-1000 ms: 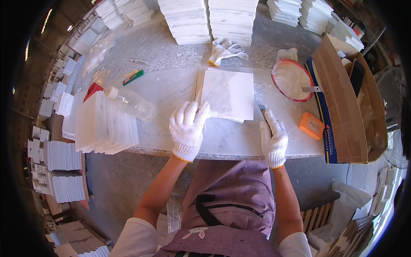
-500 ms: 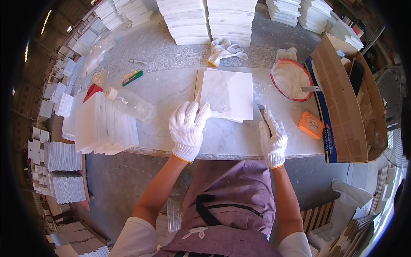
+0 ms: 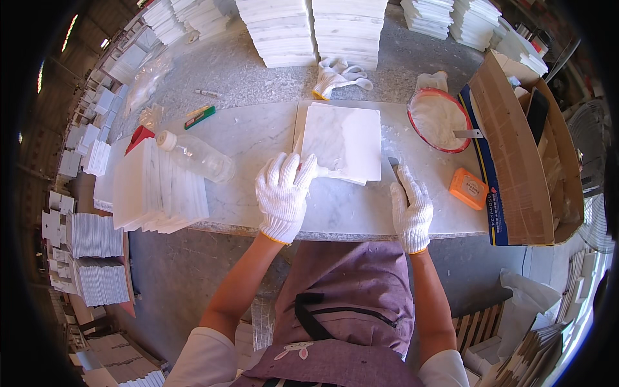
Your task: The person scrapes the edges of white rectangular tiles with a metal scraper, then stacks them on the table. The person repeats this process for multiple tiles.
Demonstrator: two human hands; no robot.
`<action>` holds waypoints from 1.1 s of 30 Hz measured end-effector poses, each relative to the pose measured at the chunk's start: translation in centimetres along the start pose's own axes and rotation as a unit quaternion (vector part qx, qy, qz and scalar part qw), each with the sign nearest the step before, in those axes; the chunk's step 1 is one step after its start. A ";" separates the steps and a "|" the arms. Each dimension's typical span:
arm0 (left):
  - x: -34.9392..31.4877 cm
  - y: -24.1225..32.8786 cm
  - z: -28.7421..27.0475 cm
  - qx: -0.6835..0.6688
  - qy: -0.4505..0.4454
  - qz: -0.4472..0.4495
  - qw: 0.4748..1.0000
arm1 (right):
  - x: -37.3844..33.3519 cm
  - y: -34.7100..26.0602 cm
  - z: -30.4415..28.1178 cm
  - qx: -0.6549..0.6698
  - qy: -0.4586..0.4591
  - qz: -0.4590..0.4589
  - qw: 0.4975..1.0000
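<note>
White knitted gloves cover both my hands. A square white marble tile point(image 3: 343, 138) with grey patches lies slightly askew on more tiles on the pale stone board. My left hand point(image 3: 284, 193) is at its near left corner, fingers bent around the edge; the thumb is partly hidden. To the right of the tile, my right hand point(image 3: 411, 209) rests palm inward near the board's front edge. A thin grey scraper blade point(image 3: 394, 165) sticks out from its fingers, the rest of it hidden by the glove.
At left, a clear plastic bottle point(image 3: 200, 158) lies against a stack of white tiles point(image 3: 158, 190). A green box cutter point(image 3: 200, 117) sits beyond. On the right are a red-rimmed bowl of white powder point(image 3: 438, 119), an orange box point(image 3: 468, 189) and a cardboard box point(image 3: 509, 142). Spare gloves point(image 3: 338, 77) lie behind.
</note>
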State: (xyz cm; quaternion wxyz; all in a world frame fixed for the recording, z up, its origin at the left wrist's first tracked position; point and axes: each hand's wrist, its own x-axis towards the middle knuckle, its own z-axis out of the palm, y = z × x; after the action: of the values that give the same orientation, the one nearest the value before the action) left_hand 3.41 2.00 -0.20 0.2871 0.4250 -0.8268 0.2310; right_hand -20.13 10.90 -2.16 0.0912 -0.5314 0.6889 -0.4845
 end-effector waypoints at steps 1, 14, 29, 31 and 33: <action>0.0 0.0 0.0 -0.001 0.002 0.001 1.000 | 0.0 0.0 0.0 -0.001 0.000 -0.001 1.000; 0.1 0.1 -0.1 0.002 -0.007 -0.006 1.000 | 0.0 0.1 0.1 0.009 0.011 -0.007 1.000; -0.2 -0.2 0.0 -0.109 0.002 -0.093 0.990 | 0.0 0.1 0.1 -0.004 0.025 -0.022 0.999; -0.4 -0.4 0.2 -0.166 0.016 -0.158 0.973 | 0.0 0.3 0.1 -0.009 0.030 -0.028 0.999; -1.5 -1.5 1.3 -0.214 0.055 -0.229 0.948 | 0.0 0.1 0.1 -0.010 0.036 -0.030 0.999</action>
State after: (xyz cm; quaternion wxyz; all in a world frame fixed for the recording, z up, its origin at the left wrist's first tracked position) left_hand 4.99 1.26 -1.99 0.4618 0.5180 -0.7200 -0.0003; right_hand -20.13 10.82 -2.35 0.0462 -0.5352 0.6802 -0.4988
